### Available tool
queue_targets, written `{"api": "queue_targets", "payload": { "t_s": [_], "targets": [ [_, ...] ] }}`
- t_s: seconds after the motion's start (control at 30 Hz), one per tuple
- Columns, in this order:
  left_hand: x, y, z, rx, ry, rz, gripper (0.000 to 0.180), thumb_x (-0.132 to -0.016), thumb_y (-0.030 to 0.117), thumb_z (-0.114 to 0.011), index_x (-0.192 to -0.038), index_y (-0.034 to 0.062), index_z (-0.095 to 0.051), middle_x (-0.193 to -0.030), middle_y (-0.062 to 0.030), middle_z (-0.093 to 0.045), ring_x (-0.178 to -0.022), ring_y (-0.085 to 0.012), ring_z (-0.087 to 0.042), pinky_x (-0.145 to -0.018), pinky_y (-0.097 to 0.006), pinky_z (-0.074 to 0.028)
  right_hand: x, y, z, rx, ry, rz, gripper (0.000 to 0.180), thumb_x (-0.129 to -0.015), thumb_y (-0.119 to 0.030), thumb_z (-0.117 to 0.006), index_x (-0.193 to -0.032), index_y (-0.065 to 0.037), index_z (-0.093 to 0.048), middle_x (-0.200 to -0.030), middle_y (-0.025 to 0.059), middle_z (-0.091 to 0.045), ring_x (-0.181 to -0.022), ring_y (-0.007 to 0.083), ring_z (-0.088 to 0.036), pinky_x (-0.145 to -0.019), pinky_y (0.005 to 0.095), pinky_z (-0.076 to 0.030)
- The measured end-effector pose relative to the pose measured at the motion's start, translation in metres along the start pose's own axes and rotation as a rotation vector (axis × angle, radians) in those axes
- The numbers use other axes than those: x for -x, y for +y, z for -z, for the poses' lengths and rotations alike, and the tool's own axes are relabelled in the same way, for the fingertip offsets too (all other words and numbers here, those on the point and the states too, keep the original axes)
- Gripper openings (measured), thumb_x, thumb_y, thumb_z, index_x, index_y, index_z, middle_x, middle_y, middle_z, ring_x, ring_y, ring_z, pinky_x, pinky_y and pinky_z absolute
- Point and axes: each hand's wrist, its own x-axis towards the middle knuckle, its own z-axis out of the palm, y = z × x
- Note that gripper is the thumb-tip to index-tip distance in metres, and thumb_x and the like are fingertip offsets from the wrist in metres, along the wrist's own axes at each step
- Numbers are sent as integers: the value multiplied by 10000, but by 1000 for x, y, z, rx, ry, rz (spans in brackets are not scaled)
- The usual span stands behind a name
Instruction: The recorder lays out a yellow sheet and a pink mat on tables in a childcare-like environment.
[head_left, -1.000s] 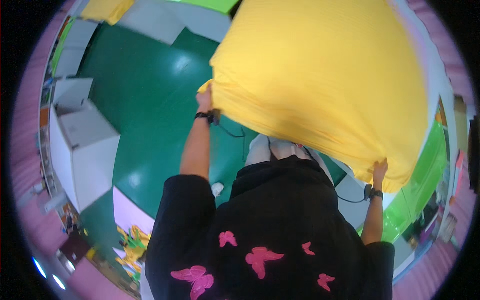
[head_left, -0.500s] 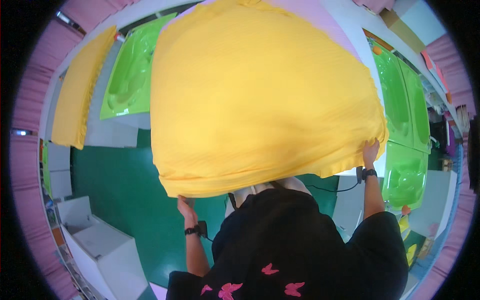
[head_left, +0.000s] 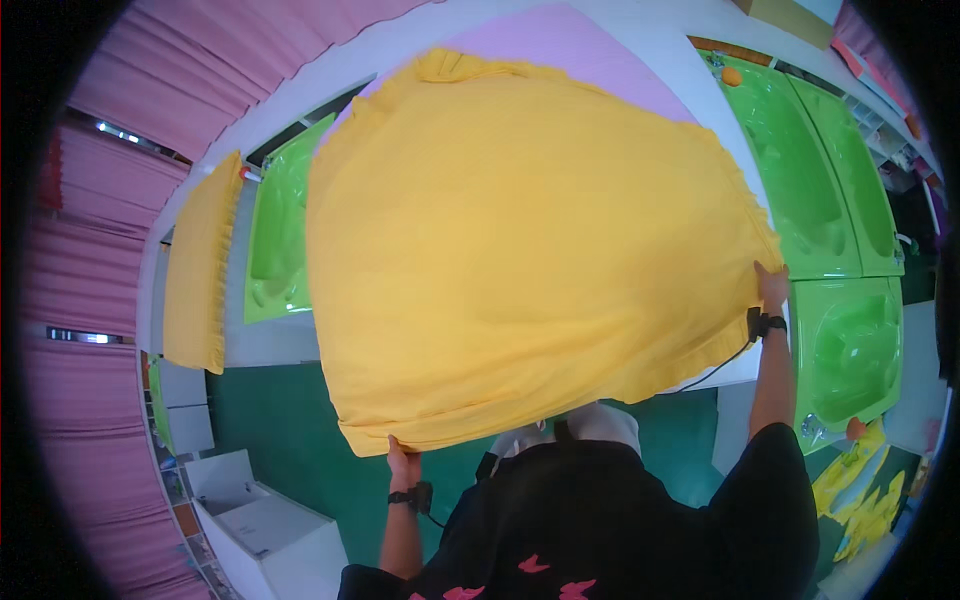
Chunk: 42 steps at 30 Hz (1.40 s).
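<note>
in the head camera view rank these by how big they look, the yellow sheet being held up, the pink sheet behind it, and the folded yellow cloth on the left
1. Yellow sheet: largest by far, though it is closest to the camera.
2 and 3. Pink sheet and folded yellow cloth: their visible parts look alike. The yellow sheet mostly hides the pink one, so I cannot rank them.

Yellow sheet hides most of pink table; fingertips tucked under hem.

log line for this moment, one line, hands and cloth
left hand: grips near corner of yellow cloth | right hand: grips other near corner | cloth: spread, billowing over pink sheet on table
</note>
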Motion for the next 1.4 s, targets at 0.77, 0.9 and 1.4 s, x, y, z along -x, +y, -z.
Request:
{"api": "queue_targets", "payload": {
  "t_s": [0.77, 0.9, 1.4],
  "targets": [
    [-291, 262, -72, -1219, -134, -681, 664, -964, 482, -424, -1314, -82, -425, -1297, -236, -506, -1174, -334, -508, -986, -398, -403, 468, 81, 121, 96, -1563, 64, 281, -873, -290, -646, -1058, -81, -682, -924, 58, -700, -812, 154, -655, -712, 316, -527],
    [-221, 152, -124, -1257, -248, -1121, 623, -923, 338, -555, -1312, -126, -405, -1372, -307, -412, -1288, -412, -386, -1103, -436, -278, 403, 130, 74, -140, -642, 383, 328, -920, -328, -566, -964, -16, -656, -810, 126, -678, -771, 215, -656, -703, 356, -519],
    [-245, 125, -155, -1339, -322, -1099, 743, -869, 247, -574, -1403, -140, -234, -1515, -311, -110, -1419, -404, -137, -1163, -414, -146, 467, -24, -6, -443, -638, -73, 314, -853, -293, -688, -1028, -35, -647, -822, 59, -679, -607, 145, -623, -489, 283, -467]
  ]
}}
